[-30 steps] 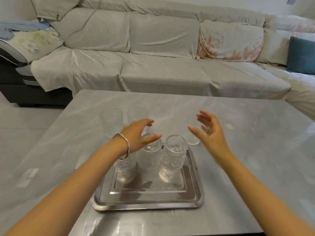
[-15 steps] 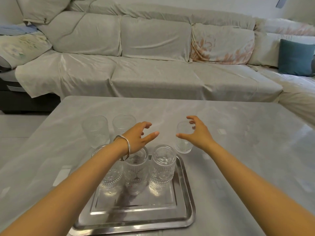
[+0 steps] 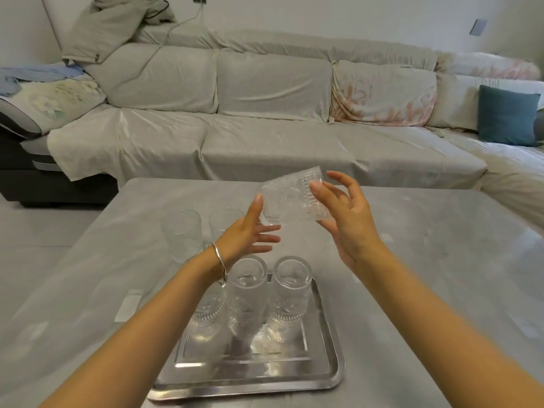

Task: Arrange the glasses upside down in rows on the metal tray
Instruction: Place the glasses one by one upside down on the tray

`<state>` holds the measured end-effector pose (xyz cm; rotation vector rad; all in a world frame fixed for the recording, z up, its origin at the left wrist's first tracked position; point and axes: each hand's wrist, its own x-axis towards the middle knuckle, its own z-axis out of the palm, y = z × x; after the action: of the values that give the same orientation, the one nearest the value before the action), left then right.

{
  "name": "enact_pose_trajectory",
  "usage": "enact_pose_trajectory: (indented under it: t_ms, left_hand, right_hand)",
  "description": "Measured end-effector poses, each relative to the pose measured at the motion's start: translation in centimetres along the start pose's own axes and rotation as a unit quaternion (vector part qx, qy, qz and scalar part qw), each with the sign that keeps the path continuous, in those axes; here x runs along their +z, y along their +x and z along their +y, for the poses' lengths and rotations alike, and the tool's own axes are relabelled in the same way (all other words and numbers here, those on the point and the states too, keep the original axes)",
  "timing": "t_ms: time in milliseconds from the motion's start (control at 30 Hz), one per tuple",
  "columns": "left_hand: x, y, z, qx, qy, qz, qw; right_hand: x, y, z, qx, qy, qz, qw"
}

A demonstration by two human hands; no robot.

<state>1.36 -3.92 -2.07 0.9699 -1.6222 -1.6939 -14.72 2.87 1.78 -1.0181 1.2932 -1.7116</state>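
Glasses stand three abreast in the far row of the metal tray [image 3: 247, 375], upside down, bases up: the right one [image 3: 290, 293], the middle one [image 3: 247, 293], and a left one [image 3: 207, 313] half hidden behind the left forearm. The near part of the tray is bare, so a second row is yet to be filled.

From the head view, a fourth glass [image 3: 294, 198] is in the air above the table [image 3: 426, 275], lying on its side between the two hands. The right hand [image 3: 347, 219] has its fingers loosely curled around one end, thumb against the wall; the left hand [image 3: 247, 234] is spread, thumb tip touching the other end, the remaining fingers free beneath. It looks mid-flip.

Two more glasses, [image 3: 182, 231] and [image 3: 225, 222], wait upright on the table beyond the tray, near its left corner. By my reading the job is about half done: three placed, one in hand, two untouched.
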Motion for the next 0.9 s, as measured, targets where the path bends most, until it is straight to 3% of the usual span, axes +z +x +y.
enact_pose_trajectory:
  t_ms: [100, 233, 333, 500, 667, 900]
  left_hand:
    - [-0.9, -2.2, 1.1, 0.003, -0.156, 0.002, 0.988]
    - [-2.6, -5.2, 1.3, 0.036, -0.184, 0.089, 0.978]
    - [-4.5, -7.6, 1.2, 0.060, -0.167, 0.133, 0.975]
    - [-6.3, -10.7, 0.5, 0.087, -0.128, 0.154, 0.976]
    - [-7.5, -12.9, -1.4, 0.094, -0.040, 0.121, 0.987]
    - [-8.9, -14.7, -5.0, 0.039, 0.026, 0.080, 0.996]
  right_hand:
    - [1.9, -1.6, -0.5, 0.030, 0.063, -0.044, 0.997]
    - [3.3, -3.4, -0.1, 0.047, 0.004, -0.126, 0.991]
    - [4.1, -4.8, 0.7, 0.026, -0.094, -0.188, 0.977]
    - [6.2, -6.9, 1.9, 0.030, -0.120, -0.247, 0.961]
    - [7.5, -8.9, 4.9, 0.040, -0.137, -0.279, 0.950]
    - [7.4, -10.7, 9.0, 0.047, -0.182, -0.287, 0.939]
